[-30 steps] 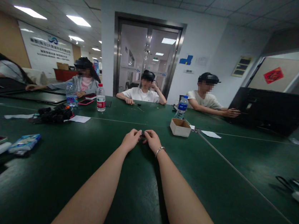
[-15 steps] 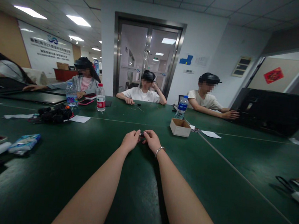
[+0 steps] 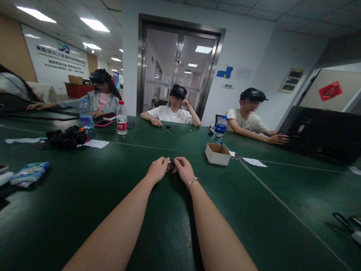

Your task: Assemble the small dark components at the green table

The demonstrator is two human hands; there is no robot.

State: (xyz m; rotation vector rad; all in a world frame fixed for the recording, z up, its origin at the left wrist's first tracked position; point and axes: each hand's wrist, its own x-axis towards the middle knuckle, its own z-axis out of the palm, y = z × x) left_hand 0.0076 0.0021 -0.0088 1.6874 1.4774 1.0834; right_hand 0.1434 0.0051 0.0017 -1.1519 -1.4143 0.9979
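Both my arms stretch out over the dark green table (image 3: 163,233). My left hand (image 3: 157,169) and my right hand (image 3: 183,169) meet at the middle of the table, fingers curled toward each other. Between the fingertips sits a small dark object (image 3: 171,163), pinched from both sides and too small to name. A bracelet (image 3: 192,181) circles my right wrist. A small open cardboard box (image 3: 218,153) stands just beyond my right hand.
Several people sit along the far and left sides of the table. Water bottles (image 3: 122,119) (image 3: 219,130), a black bundle (image 3: 66,137), paper slips (image 3: 96,144), a blue packet (image 3: 29,172) and an open laptop (image 3: 330,134) lie about.
My hands have stayed together at the same spot, with only slight finger movement. The person at the far left has shifted an arm a little.
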